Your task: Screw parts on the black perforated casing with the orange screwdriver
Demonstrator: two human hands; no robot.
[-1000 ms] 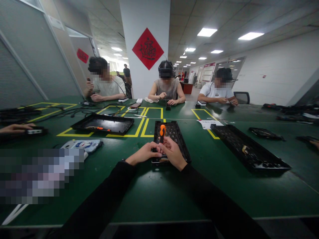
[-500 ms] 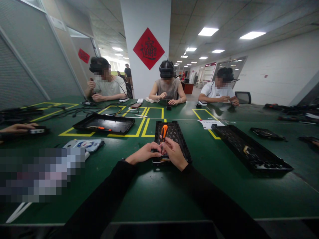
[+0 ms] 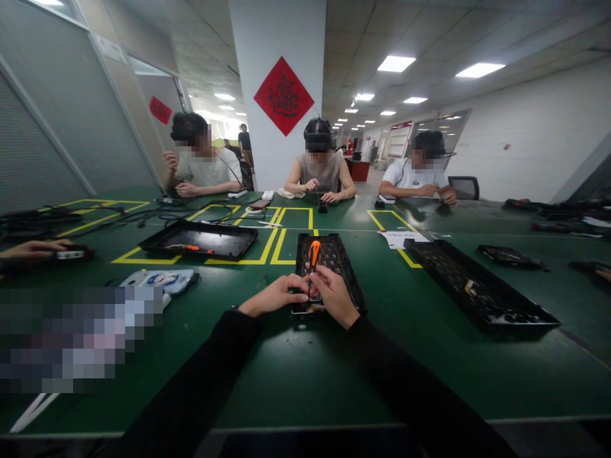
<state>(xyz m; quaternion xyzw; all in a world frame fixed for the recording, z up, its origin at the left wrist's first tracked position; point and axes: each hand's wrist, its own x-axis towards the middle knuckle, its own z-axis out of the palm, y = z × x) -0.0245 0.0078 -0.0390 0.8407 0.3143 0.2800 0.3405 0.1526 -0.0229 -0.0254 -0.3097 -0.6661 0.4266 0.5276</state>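
Centrally, the right hand [image 3: 331,292] has thumb and fingers drawn in around an orange-and-black screwdriver [image 3: 314,251], handle up, shaft down. The left hand [image 3: 274,296] comes in from the other side, fingers bent, tips next to the shaft; cannot tell whether they pinch anything.

Both work over the near end of a black tray [image 3: 350,273], mid-frame, its floor dotted with pale spots. Exact spot under the tip: hidden by fingers.

Change over the last second: handle leans slightly to the right, where it stood nearly upright; both hands keep their place. Reads as a small adjustment of the tool, not a new grip.

Further out on the green tabletop [image 3: 305,381]: a wide black tray [image 3: 229,242] left of centre, an orange-handled tool [image 3: 192,248] in it; a long black tray [image 3: 496,299] at right, a pale piece [image 3: 470,287] inside. Left edge: a co-worker's hand [image 3: 33,247] on a small dark device [image 3: 71,253].
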